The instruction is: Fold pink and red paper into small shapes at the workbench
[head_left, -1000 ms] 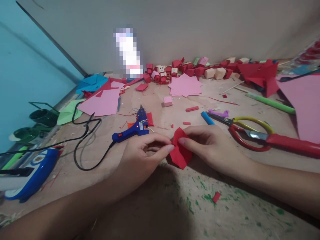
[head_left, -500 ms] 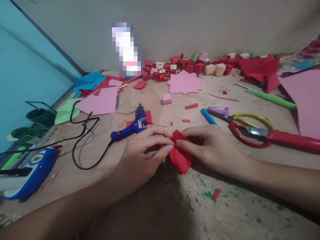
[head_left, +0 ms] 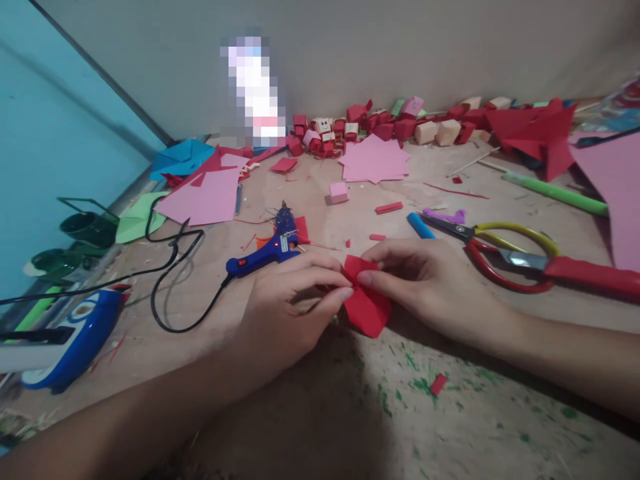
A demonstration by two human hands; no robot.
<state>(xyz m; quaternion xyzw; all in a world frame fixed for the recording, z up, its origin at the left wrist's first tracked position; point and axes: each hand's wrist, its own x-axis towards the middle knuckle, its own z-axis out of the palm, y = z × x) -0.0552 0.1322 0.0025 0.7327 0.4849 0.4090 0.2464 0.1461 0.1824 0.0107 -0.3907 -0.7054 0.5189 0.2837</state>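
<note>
Both hands meet over a small folded piece of red paper (head_left: 369, 312) just above the table. My left hand (head_left: 295, 300) pinches its left edge between thumb and fingers. From the other side my right hand (head_left: 423, 280) grips it, the thumb lying on top and the fingers behind. The paper's lower part hangs free below the thumbs; some of its upper edge is covered by fingers. A blue glue gun (head_left: 265, 253) with a lit red light lies just beyond my left hand. Scissors with red and yellow handles (head_left: 515, 257) rest to the right of my right hand.
A pink paper cube (head_left: 338, 193) and red paper scraps (head_left: 389, 208) lie ahead. Pink sheets (head_left: 375, 160) and several small paper boxes (head_left: 385, 130) line the back wall. A black cord (head_left: 155, 303) loops at left, near a blue-and-white tape dispenser (head_left: 75, 347).
The red paper's lower part has tilted and looks broader and flatter, while both hands keep their pinch on it. The whole view has shifted slightly.
</note>
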